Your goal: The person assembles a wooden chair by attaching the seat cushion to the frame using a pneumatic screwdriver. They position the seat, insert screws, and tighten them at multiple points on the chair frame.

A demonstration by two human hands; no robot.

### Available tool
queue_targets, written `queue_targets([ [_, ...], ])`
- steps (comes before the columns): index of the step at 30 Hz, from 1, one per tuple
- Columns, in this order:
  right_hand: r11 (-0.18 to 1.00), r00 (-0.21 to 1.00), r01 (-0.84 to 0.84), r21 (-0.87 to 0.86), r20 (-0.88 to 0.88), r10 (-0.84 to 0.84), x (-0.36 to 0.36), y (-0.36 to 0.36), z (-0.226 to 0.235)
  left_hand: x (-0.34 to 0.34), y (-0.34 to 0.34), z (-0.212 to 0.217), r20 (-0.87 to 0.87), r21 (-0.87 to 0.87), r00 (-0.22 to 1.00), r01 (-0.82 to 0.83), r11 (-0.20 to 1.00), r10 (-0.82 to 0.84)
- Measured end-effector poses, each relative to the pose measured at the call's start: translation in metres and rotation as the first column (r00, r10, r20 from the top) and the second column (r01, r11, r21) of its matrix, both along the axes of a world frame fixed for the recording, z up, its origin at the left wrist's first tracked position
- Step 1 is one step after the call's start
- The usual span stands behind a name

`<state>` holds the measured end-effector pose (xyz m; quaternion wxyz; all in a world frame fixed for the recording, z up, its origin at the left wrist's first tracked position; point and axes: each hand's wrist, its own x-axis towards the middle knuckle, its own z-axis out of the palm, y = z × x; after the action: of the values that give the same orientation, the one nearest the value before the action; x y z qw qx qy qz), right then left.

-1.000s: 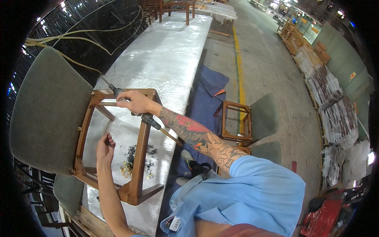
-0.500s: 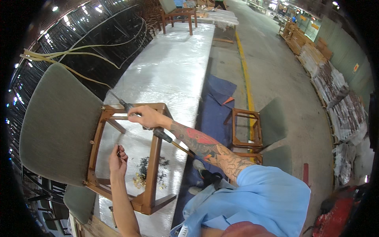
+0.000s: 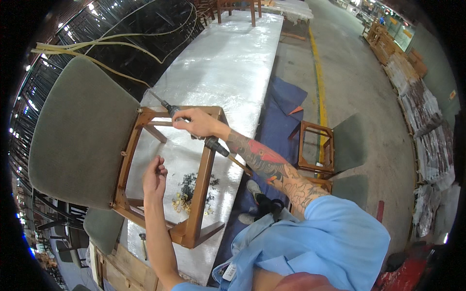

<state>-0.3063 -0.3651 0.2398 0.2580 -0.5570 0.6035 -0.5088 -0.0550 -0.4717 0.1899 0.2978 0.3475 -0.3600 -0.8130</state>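
Observation:
A wooden chair (image 3: 195, 194) with a grey upholstered back (image 3: 85, 133) rests on the plastic-covered table, its seat frame bare and open. My right hand (image 3: 196, 122) grips a black power screwdriver (image 3: 213, 144) over the frame's far rail; its long thin bit points to the far left. Inside the open frame, my left hand (image 3: 155, 175) is closed with fingertips pinched together, and whatever they hold is too small to make out. Close to that hand, black screws (image 3: 188, 184) and brass-coloured small fittings (image 3: 180, 202) lie in a loose pile on the table.
The table (image 3: 218, 58) stretches away, with another chair (image 3: 238, 7) at its far end. On the right, more grey-backed chairs (image 3: 315, 145) stand by blue cloth (image 3: 274, 131). Yellowish hoses (image 3: 97, 45) hang at left. A hammer (image 3: 143, 245) lies near my left forearm.
The view has shifted, so chair and table sit higher and further right in it. Both hands keep nearly the same places relative to the chair frame.

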Motion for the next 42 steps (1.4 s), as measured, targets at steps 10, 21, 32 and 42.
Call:
queue_targets([
  [10,0.987,0.999,0.028,-0.161,-0.041,-0.036,-0.005,-0.002,-0.013,-0.014,0.017,0.017,0.034,-0.09,0.995,0.091,0.992,-0.088],
  [21,0.989,0.998,0.021,-0.15,-0.055,-0.029,-0.005,0.001,-0.005,-0.018,0.029,0.032,0.171,-0.078,0.985,0.052,0.996,-0.038],
  [32,0.991,0.998,0.022,-0.133,-0.059,-0.03,-0.003,0.003,-0.003,-0.017,0.028,0.029,0.175,-0.089,0.984,0.048,0.995,-0.031],
  [42,0.994,0.994,0.003,-0.112,-0.112,-0.015,-0.005,-0.002,-0.005,-0.013,0.018,0.035,0.059,-0.037,0.998,-0.034,0.999,0.036],
])
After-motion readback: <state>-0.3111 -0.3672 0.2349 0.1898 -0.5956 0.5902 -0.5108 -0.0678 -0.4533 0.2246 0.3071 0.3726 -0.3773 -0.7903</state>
